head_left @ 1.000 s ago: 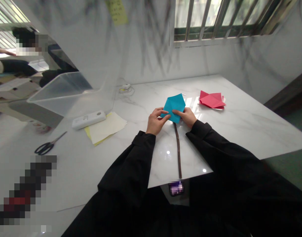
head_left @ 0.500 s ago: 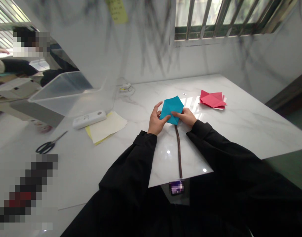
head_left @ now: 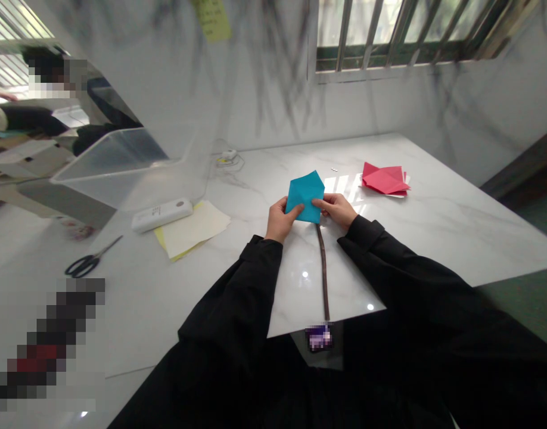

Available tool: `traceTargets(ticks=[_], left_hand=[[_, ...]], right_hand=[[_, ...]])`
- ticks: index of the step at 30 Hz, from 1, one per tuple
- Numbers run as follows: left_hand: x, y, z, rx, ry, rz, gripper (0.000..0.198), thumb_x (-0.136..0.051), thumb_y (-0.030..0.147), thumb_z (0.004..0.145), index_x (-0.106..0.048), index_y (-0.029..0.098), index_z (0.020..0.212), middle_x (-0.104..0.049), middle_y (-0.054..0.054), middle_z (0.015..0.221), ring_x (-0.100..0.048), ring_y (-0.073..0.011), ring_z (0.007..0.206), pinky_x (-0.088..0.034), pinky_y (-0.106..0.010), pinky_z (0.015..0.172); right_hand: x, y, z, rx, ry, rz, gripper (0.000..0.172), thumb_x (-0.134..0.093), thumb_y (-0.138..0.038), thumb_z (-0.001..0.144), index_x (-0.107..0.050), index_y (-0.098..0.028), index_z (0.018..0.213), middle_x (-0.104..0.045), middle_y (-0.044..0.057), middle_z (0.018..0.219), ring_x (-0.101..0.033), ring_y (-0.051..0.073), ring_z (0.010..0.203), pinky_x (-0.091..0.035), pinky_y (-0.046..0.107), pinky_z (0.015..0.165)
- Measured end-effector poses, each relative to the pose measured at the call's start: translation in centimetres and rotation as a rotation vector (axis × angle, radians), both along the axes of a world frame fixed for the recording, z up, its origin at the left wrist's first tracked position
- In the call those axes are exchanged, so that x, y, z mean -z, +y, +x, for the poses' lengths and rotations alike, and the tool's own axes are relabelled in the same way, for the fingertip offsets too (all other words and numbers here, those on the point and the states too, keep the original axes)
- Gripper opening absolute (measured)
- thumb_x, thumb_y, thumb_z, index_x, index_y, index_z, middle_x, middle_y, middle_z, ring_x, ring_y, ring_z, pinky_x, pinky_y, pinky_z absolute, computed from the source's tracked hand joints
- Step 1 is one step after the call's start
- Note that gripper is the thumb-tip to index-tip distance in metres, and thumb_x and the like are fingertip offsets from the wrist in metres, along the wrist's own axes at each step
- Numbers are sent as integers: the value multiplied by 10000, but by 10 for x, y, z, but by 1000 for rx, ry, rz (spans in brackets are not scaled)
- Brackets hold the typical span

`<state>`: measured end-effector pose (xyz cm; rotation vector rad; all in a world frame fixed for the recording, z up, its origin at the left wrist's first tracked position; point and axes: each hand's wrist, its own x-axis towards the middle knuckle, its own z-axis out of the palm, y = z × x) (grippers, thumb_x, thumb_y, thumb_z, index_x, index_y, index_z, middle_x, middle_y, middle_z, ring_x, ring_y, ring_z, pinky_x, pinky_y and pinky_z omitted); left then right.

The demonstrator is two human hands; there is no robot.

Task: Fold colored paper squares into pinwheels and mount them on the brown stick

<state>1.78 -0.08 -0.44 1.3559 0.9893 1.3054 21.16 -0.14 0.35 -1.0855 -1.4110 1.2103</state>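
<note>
Nearest, a brown stick lies on the table. Beyond it, the blue paper is between the two hands. The left hand is closed on its lower left side, thumb in front; the right hand pinches its right edge. Probably light, even thumb pressure serves best, avoiding unwanted creases. Farther lies red paper.

Nothing is legible: the marks on the yellow note and white device blur.
</note>
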Motion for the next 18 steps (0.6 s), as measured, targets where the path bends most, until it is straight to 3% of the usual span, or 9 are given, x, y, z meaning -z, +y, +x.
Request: traceTargets(ticks=[9, 18], left_hand=[[1, 2, -1, -53, 12, 3, 475, -869, 497, 667, -714, 161, 964, -745, -35, 871, -659, -183, 777, -560, -307, 761], [-5, -4, -2, -42, 61, 13, 444, -860, 503, 678, -720, 165, 928, -720, -6, 809, -630, -170, 735, -535, -287, 721]], right_hand=[[0, -1, -1, 25, -77, 10, 460, -800, -602, 712, -695, -155, 692, -530, -28, 550, -410, 103, 543, -325, 265, 529], [-1, -1, -2, -9, -60, -13, 397, -842, -508, 666, -694, -139, 677, -633, 22, 612, -575, 167, 653, -467, 292, 619]])
